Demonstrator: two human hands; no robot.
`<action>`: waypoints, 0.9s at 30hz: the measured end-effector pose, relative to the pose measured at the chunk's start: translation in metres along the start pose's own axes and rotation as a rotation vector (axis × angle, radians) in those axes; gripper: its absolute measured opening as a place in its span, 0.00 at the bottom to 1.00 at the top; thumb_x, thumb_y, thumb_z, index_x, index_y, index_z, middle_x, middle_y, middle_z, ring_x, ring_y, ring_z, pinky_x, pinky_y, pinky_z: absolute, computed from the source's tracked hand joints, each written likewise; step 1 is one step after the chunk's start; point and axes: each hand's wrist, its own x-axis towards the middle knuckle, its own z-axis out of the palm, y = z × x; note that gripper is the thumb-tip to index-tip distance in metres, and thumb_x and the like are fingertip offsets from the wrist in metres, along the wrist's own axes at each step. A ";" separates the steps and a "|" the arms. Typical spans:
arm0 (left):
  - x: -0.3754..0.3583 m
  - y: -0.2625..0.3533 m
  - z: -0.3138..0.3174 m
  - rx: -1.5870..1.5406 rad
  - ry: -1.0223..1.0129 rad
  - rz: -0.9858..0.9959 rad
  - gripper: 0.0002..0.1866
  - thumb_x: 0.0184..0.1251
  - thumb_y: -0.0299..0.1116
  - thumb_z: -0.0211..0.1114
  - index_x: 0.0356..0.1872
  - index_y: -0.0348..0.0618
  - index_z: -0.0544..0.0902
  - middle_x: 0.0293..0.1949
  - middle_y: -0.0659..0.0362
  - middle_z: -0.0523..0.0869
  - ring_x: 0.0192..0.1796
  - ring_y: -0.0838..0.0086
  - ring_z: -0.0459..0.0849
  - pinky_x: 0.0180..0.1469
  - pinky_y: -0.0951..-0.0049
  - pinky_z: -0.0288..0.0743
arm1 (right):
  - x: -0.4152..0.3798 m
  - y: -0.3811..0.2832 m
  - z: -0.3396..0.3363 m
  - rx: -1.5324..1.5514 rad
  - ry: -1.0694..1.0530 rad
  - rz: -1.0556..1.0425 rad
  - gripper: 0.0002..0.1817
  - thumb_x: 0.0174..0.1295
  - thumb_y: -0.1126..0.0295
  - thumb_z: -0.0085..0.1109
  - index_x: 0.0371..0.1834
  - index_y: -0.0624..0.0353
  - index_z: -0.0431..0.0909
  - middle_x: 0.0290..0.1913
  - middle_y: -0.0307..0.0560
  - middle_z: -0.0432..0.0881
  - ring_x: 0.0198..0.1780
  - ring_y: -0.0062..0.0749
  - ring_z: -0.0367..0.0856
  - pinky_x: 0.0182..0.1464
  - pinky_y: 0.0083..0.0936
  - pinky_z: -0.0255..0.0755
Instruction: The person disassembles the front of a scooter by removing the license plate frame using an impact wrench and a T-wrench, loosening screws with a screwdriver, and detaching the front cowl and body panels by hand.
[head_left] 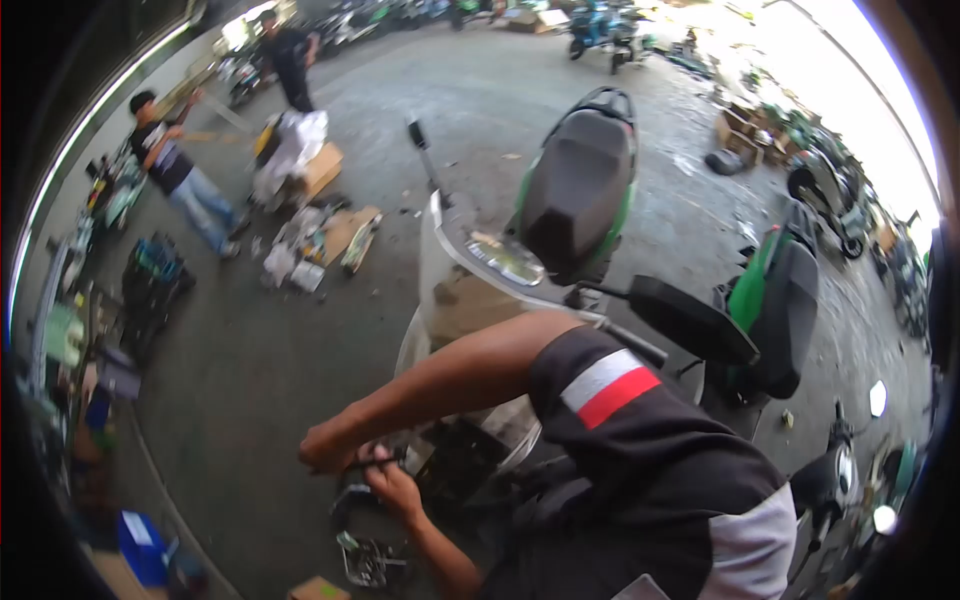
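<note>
Left hand (397, 488) grips a dark part (397, 457); right hand (326, 446) beside it, hold unclear. Best kept steady near the scooter (455, 300).

Scooter workshop floor, seen from above with strong lens curvature. The right hand (330, 447), its dark sleeve (612, 388) banded white and red, curls at one end of a slim dark part (382, 461); whether it grips is hidden. The left hand (395, 487) closes its fingers around the same part, just beside the scooter front panel (455, 295). Above this panel lie an instrument display (505, 260) and a black mirror (693, 318). Beyond stand two scooter seats, one nearer the top (580, 185), one farther right (787, 312). At upper left, two people (180, 175) stand near a carton (322, 170).
</note>
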 end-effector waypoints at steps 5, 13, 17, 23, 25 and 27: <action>-0.010 -0.022 -0.022 0.922 0.201 -0.661 0.25 0.75 0.36 0.59 0.67 0.32 0.68 0.66 0.40 0.73 0.68 0.56 0.73 0.67 0.63 0.67 | -0.058 -0.043 0.046 -0.179 -0.011 -0.172 0.21 0.62 0.49 0.60 0.51 0.48 0.86 0.71 0.52 0.69 0.78 0.45 0.49 0.74 0.65 0.46; -0.017 0.018 0.006 -0.103 0.075 0.035 0.12 0.77 0.30 0.56 0.52 0.32 0.78 0.45 0.52 0.86 0.48 0.67 0.84 0.57 0.70 0.74 | -0.056 0.011 0.005 -0.503 0.578 -0.286 0.20 0.58 0.45 0.59 0.39 0.45 0.90 0.63 0.38 0.79 0.80 0.55 0.48 0.71 0.80 0.37; -0.008 -0.025 0.000 0.305 0.160 0.161 0.12 0.77 0.32 0.56 0.53 0.35 0.76 0.46 0.56 0.85 0.49 0.69 0.84 0.57 0.71 0.75 | -0.029 -0.018 0.055 -0.739 0.464 -0.332 0.21 0.70 0.46 0.50 0.42 0.44 0.89 0.69 0.39 0.73 0.83 0.50 0.38 0.71 0.81 0.33; -0.025 0.002 -0.008 -0.232 0.128 0.015 0.09 0.77 0.32 0.56 0.49 0.38 0.77 0.41 0.56 0.84 0.47 0.72 0.83 0.57 0.69 0.75 | -0.098 -0.010 -0.017 -0.639 0.266 -0.354 0.26 0.65 0.38 0.52 0.45 0.45 0.88 0.69 0.45 0.72 0.82 0.54 0.42 0.70 0.81 0.34; -0.027 0.025 0.002 -0.077 -0.013 0.075 0.11 0.77 0.29 0.54 0.53 0.38 0.78 0.44 0.53 0.86 0.54 0.69 0.83 0.62 0.65 0.72 | -0.074 -0.008 -0.004 -0.616 0.426 -0.263 0.29 0.65 0.37 0.50 0.46 0.48 0.88 0.71 0.46 0.71 0.82 0.55 0.40 0.69 0.82 0.33; -0.027 -0.019 0.012 0.486 0.175 0.412 0.10 0.76 0.29 0.55 0.50 0.37 0.79 0.53 0.52 0.83 0.52 0.69 0.83 0.64 0.62 0.70 | -0.063 -0.036 0.040 -0.572 0.333 -0.413 0.27 0.66 0.39 0.51 0.45 0.48 0.88 0.71 0.43 0.71 0.82 0.54 0.39 0.71 0.79 0.32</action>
